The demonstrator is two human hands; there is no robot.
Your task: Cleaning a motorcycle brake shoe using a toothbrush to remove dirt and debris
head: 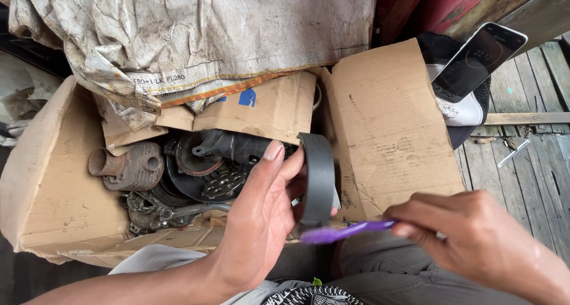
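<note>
Fingers of the left hand (261, 216) curl around a curved dark grey brake shoe (317, 177), held upright above the open cardboard box (386, 127) of greasy metal engine parts (178, 177). Right hand (475, 239) pinches a purple plastic toothbrush (344, 231), bristles touching the shoe's lower end.

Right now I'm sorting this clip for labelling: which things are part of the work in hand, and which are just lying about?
In hand:
left hand holding the curved dark brake shoe
right hand holding the purple brush

Lying about:
cardboard box of metal engine parts
phone
dirty sack
</note>
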